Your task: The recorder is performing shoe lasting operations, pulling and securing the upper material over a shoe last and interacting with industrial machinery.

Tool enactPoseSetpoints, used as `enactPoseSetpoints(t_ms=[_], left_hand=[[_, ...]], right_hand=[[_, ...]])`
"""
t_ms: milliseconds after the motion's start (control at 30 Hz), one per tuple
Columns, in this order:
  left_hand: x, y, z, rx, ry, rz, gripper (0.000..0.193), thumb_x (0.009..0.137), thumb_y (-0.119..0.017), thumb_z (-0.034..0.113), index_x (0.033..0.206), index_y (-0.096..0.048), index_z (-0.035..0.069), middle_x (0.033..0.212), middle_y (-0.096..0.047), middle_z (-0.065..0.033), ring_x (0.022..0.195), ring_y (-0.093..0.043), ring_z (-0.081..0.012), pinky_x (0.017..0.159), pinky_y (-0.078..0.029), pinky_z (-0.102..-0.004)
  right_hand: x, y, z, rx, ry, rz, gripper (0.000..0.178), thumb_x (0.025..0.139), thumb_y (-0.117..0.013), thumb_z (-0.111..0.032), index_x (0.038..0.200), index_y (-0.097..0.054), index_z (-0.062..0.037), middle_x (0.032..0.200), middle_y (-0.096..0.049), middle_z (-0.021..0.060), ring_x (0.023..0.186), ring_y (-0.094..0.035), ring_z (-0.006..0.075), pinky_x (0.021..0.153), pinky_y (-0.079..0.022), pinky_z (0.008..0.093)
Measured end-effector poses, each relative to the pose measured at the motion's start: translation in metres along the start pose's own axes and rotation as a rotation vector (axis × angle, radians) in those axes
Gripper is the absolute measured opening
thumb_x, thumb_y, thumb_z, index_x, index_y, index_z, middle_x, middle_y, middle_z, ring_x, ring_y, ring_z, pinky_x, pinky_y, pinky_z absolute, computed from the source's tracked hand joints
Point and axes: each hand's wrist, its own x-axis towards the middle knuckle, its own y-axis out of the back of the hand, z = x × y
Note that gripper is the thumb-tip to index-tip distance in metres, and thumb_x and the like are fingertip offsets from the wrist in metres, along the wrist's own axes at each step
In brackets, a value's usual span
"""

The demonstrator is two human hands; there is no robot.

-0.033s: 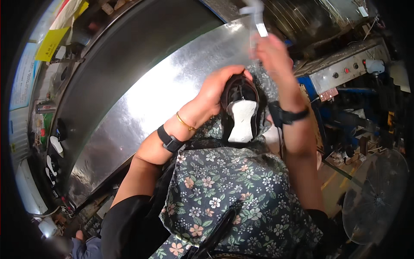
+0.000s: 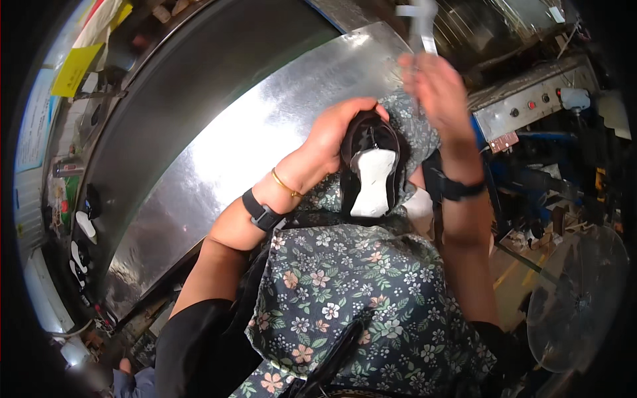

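Observation:
My left hand (image 2: 332, 132) is wrapped around the far left side of a dark shoe upper (image 2: 361, 129). A white insole board (image 2: 374, 179) shows inside the upper's raised dark edges. The shoe rests at my lap, just beyond the floral apron (image 2: 358, 298). Raised to the right and beyond the shoe, my right hand (image 2: 438, 93) is closed on a hammer (image 2: 424, 20), whose pale head points away from me. Motion blurs the hammer and the fingers. The hammer is apart from the shoe.
A shiny metal table (image 2: 219, 159) lies ahead and left, beside a dark belt (image 2: 166, 113). Several shoe parts (image 2: 85, 225) sit at the far left. On the right are a control panel (image 2: 531, 109) with knobs and a fan (image 2: 577, 298). Another person's sleeve (image 2: 136, 381) shows lower left.
My right hand and the hammer have moved to the right and slightly nearer. My left hand keeps its hold on the shoe, which has barely shifted.

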Motion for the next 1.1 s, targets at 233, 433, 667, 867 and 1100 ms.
enactPoseSetpoints(t_ms=[233, 433, 667, 867, 1100], left_hand=[[0.053, -0.017, -0.014, 0.055, 0.239, 0.001, 0.027, 0.094, -0.048, 0.025, 0.088, -0.064, 0.004, 0.079, -0.067, -0.0059, 0.07, -0.065, -0.0165, 0.069, -0.053, -0.0282], [0.063, -0.027, -0.022, 0.122, 0.298, 0.023, 0.028, 0.094, -0.047, 0.022, 0.086, -0.063, 0.001, 0.078, -0.066, -0.0077, 0.066, -0.064, -0.0171, 0.065, -0.053, -0.0296], [0.062, -0.027, -0.026, 0.148, 0.291, 0.068, 0.027, 0.094, -0.049, 0.025, 0.089, -0.063, 0.002, 0.078, -0.067, -0.0081, 0.067, -0.066, -0.0185, 0.066, -0.054, -0.0305], [0.062, -0.024, -0.026, 0.11, 0.319, 0.06, 0.027, 0.094, -0.05, 0.026, 0.09, -0.063, 0.002, 0.08, -0.067, -0.0088, 0.07, -0.066, -0.0188, 0.067, -0.054, -0.0301], [0.059, -0.026, -0.028, 0.183, 0.285, 0.102, 0.027, 0.094, -0.05, 0.024, 0.091, -0.063, 0.001, 0.081, -0.067, -0.0094, 0.07, -0.066, -0.0193, 0.067, -0.054, -0.0303]], right_hand=[[-0.173, 0.02, -0.058, -0.577, -0.241, -0.244, 0.026, 0.098, -0.051, -0.022, 0.11, -0.061, -0.0014, 0.11, -0.064, 0.0088, 0.102, -0.061, 0.017, 0.09, -0.047, 0.0305], [-0.196, 0.007, -0.036, -0.039, -0.553, -0.132, 0.034, 0.1, -0.048, -0.025, 0.113, -0.058, 0.0051, 0.121, -0.059, 0.0139, 0.107, -0.06, 0.02, 0.095, -0.047, 0.0327], [-0.194, 0.029, -0.028, -0.01, -0.521, -0.239, 0.039, 0.102, -0.043, -0.027, 0.12, -0.056, 0.0053, 0.131, -0.053, 0.0165, 0.113, -0.057, 0.0218, 0.1, -0.044, 0.0346], [-0.191, 0.019, -0.039, 0.101, -0.6, -0.141, 0.038, 0.102, -0.043, -0.027, 0.12, -0.055, 0.0045, 0.119, -0.059, 0.0129, 0.106, -0.06, 0.018, 0.095, -0.046, 0.0306], [-0.201, 0.019, -0.002, -0.47, -0.332, -0.104, 0.016, 0.096, -0.051, -0.014, 0.092, -0.056, 0.0003, 0.078, -0.058, 0.0031, 0.07, -0.055, 0.0099, 0.066, -0.047, 0.0257]])
